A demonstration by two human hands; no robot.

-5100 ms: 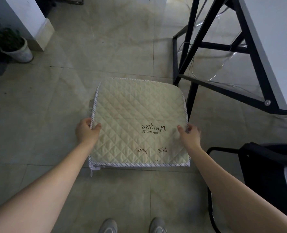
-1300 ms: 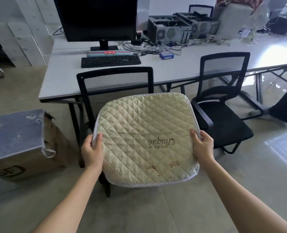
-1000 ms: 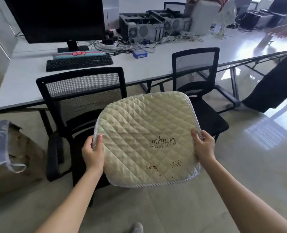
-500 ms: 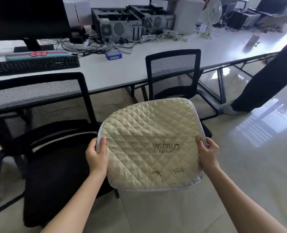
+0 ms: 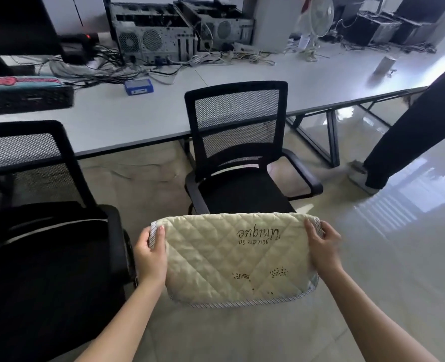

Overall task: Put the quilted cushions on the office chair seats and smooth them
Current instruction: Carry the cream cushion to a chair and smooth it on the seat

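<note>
Cream quilted fabric fills the lower middle of the frame: the cushion [image 5: 237,257] is held in the air between the two hands, well apart from each other, each clamped on a side edge. The left hand [image 5: 150,253] pinches the striped piping at the left edge with the thumb on top; the right hand [image 5: 322,248] grips the right edge the same way.

Half a second ago the cushion faced the camera almost square and broad; now its far edge has tipped away and it shows as a shallow band, closer to level. The view has also swung, so the chair with armrests [image 5: 245,163] now stands directly beyond the cushion, its black seat [image 5: 242,195] bare. I judge the cushion is being flattened out for laying on that seat; nothing is placed yet, and smoothing comes afterwards.

A second chair [image 5: 41,231] sits at the lower left, its seat also bare. Behind both runs the white tabletop [image 5: 216,100] with computer cases and tangled cables.

Stitched on the cushion, upside down from here, are the words "you are so Unique". I can read no other label.
</note>
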